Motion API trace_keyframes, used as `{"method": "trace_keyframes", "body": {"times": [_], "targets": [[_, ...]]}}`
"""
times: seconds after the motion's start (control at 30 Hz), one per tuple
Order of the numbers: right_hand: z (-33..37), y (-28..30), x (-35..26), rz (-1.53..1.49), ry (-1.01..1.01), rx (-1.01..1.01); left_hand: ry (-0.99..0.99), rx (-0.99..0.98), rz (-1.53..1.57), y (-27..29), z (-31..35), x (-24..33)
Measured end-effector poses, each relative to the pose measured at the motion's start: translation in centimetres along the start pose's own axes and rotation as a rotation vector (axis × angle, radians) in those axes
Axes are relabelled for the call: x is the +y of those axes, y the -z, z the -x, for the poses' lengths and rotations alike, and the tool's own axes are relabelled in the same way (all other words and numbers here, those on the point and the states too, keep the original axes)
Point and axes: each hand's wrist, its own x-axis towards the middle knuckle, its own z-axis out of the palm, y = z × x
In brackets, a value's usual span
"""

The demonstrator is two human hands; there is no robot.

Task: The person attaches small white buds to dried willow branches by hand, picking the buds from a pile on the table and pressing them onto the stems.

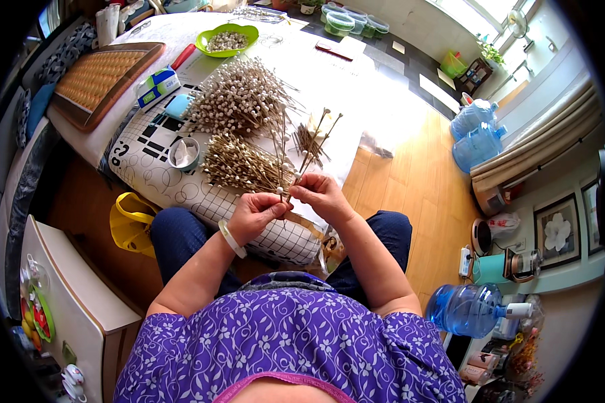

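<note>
My left hand (254, 216) and my right hand (321, 197) are close together above the table's near edge, both with pinched fingers. Between them are thin brown stems (308, 161) that rise past my right fingertips, with small dark tips. A white bud (279, 191) shows at my left fingertips. Just beyond lies a bundle of brown stems with small white buds (242, 164). Farther back is a larger heap of stems with round whitish heads (238, 97). A few short brown stems (309, 144) lie right of the bundles. A small cup (184, 156) with white contents stands to the left.
On the table are a lime-green bowl (227, 39) of whitish pieces, a blue-green packet (158, 87) and a light-blue item (177, 106). A woven brown mat (107, 80) lies at the left. A yellow bag (131, 225) hangs below. Blue water jugs (477, 138) stand on the right.
</note>
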Motion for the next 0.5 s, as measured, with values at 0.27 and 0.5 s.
{"method": "trace_keyframes", "body": {"times": [0.27, 0.5], "targets": [[0.0, -1.4, 1.6, 0.144, 0.008, 0.141, -0.326, 0.121, -0.357, -0.7, 0.0, -0.7], [-0.2, -1.2, 1.0, -0.169, -0.01, 0.019, -0.104, 0.075, -0.088, 0.0, 0.1, -0.4]]}}
